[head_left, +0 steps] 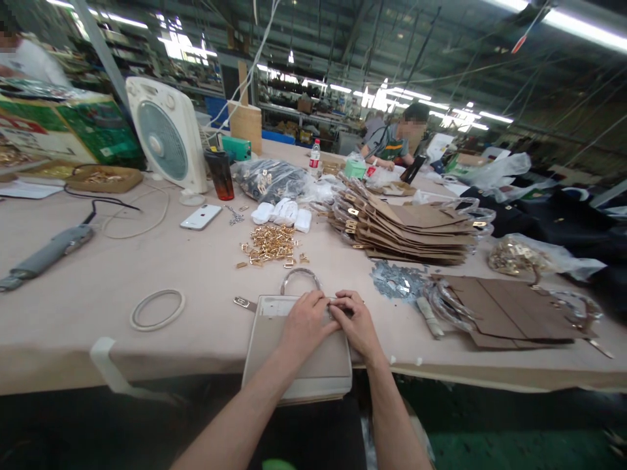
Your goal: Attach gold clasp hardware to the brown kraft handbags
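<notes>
A beige bag panel (pixel 274 352) with a wrapped round handle (pixel 300 277) and a gold-tipped strap (pixel 243 303) lies at the table's near edge, overhanging it. My left hand (pixel 306 321) rests on its upper edge with fingers curled and pressed down. My right hand (pixel 356 320) sits beside it, fingertips pinched at the same edge, touching the left hand. What the fingers pinch is hidden. A heap of small gold metal fittings (pixel 272 246) lies just beyond the panel.
Stacked brown bag panels (pixel 416 225) lie right of centre, more brown panels (pixel 509 313) at right. A silver hardware pile (pixel 396 279), white ring (pixel 157 309), phone (pixel 200 217), dark cup (pixel 220 173), fan (pixel 166 134) and grey tool (pixel 49 251) sit around. A person works at the far end.
</notes>
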A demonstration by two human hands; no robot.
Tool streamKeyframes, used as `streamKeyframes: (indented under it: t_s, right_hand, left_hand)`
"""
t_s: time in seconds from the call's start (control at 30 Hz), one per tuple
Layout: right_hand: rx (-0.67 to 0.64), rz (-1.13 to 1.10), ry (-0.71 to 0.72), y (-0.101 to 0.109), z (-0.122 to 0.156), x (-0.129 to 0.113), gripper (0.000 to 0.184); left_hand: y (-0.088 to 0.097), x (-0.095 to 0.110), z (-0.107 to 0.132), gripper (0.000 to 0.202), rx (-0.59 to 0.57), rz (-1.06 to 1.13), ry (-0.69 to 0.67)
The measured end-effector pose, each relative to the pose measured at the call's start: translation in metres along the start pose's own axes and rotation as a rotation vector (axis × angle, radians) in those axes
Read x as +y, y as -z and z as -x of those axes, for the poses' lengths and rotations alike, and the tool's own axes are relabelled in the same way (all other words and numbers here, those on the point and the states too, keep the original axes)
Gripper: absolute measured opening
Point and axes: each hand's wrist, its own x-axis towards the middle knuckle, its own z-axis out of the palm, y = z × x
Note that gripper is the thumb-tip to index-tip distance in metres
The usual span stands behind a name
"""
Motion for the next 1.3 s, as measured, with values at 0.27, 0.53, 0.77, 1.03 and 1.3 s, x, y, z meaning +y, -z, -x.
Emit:
streamKeyframes:
  t_s: [0.27, 0.53, 0.77, 1.03, 1.3]
  right_hand:
    - [0.038, -0.015, -0.025, 0.003, -0.001, -0.005, 0.009]
    - [0.033, -0.059, 0.072, 0.01, 0.001, -0.01, 0.012]
    - [-0.029, -0.091, 0.037, 0.016, 0.004, -0.003, 0.014]
    - [-0.041, -0.103, 0.03, 0.017, 0.01, -0.002, 0.01]
    - [-0.033, -0.122, 0.037, 0.014, 0.007, 0.0, 0.009]
  left_hand:
    - [-0.002, 0.001, -0.004, 0.039, 0.032, -0.009, -0.043]
    - [-0.009, -0.004, -0.008, 0.029, 0.062, 0.024, -0.087]
    - [0.0, 0.0, -0.006, 0.025, -0.015, 0.069, -0.032]
    - [0.009, 0.005, -0.01, 0.02, -0.082, -0.011, -0.048]
    - [0.008, 0.005, -0.007, 0.019, -0.062, -0.013, -0.042]
